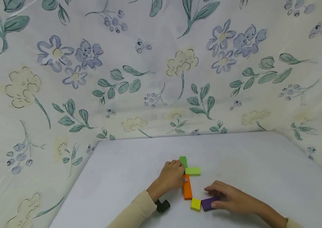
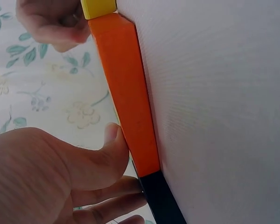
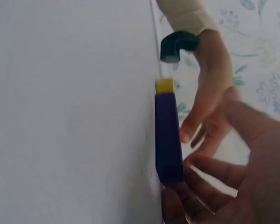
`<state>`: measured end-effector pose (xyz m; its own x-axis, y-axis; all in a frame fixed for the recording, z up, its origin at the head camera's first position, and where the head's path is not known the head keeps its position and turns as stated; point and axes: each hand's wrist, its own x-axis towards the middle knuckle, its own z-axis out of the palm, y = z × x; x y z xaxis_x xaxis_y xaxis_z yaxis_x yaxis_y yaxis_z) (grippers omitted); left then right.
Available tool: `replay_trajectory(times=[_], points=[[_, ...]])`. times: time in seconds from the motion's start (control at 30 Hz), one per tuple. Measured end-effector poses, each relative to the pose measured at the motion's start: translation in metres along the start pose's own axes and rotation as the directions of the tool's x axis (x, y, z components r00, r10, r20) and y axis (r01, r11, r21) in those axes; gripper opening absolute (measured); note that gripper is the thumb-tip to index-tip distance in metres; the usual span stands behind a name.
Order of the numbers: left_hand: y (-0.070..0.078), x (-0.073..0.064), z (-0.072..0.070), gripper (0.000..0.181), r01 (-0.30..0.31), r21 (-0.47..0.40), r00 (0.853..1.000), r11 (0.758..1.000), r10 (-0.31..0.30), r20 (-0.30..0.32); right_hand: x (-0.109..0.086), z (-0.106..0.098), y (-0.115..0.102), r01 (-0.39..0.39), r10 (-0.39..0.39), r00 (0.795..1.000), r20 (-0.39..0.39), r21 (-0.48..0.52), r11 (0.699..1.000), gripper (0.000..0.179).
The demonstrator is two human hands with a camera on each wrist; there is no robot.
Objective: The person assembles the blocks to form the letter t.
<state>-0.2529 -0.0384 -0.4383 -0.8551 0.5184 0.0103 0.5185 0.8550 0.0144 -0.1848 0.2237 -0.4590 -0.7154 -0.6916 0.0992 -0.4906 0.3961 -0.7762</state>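
Observation:
My left hand is over the left side of a row of coloured blocks. Its thumb touches the orange block, and its fingertips touch a black block at that block's end. A green block and a light green block are just beyond this hand. My right hand is around the outer end of a purple block, its fingers near that end and its thumb raised off it in the right wrist view. Between the orange and purple blocks sits a yellow block.
A dark green bent-pipe piece lies on the white table below the left wrist. Behind and beside the table hangs a floral cloth.

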Motion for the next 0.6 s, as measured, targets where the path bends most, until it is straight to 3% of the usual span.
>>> replay_trajectory(times=[0.3,0.6], points=[[-0.011,-0.004,0.006,0.039,0.016,-0.072,1.0,0.997,-0.017,-0.012,0.012,-0.016,0.004,-0.048,0.049,0.999,-0.014,0.018,0.999,0.033],[-0.034,0.008,0.014,0.033,0.007,-0.185,0.995,0.983,-0.026,-0.101,0.049,-0.048,0.012,-0.068,0.065,0.997,-0.031,-0.087,0.994,0.037]])
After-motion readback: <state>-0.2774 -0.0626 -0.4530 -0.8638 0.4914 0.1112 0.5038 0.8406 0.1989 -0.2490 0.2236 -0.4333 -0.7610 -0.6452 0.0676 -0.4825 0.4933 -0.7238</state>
